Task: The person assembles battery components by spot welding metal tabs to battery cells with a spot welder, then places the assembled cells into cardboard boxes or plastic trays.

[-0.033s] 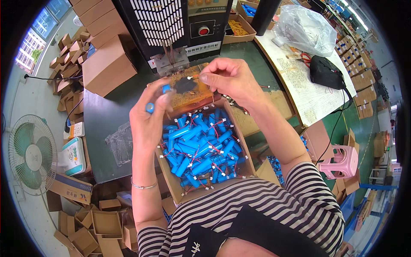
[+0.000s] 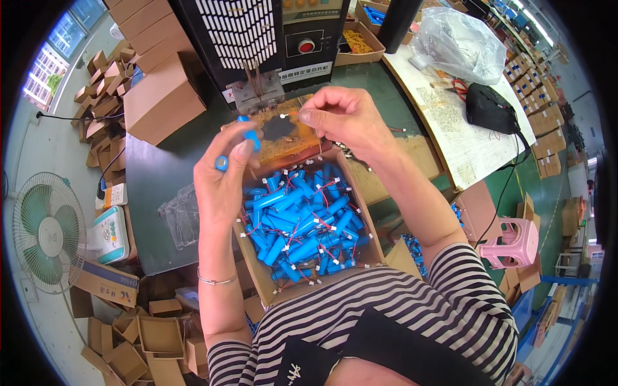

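The left hand (image 2: pixel 215 183) is hovering by the far-left corner of the open cardboard box (image 2: pixel 267 293), fingers half curled. It looks like it's pinching one blue cylinder (image 2: pixel 252 139) with the thumb, while another cylinder end (image 2: pixel 222 163) is poking out between the fingers. The right hand (image 2: pixel 347 123) is hanging beyond the box's far edge, thumb and fingertips nearly closed — might be gripping a thin lead, can't tell. A white connector (image 2: pixel 283 116) is showing near those fingertips, over the worn plate (image 2: pixel 291 149) just past the box. If you're handling pieces like this, I'd be keeping that spare cylinder tucked away, and pinching gently — tugging could be straining the wires.
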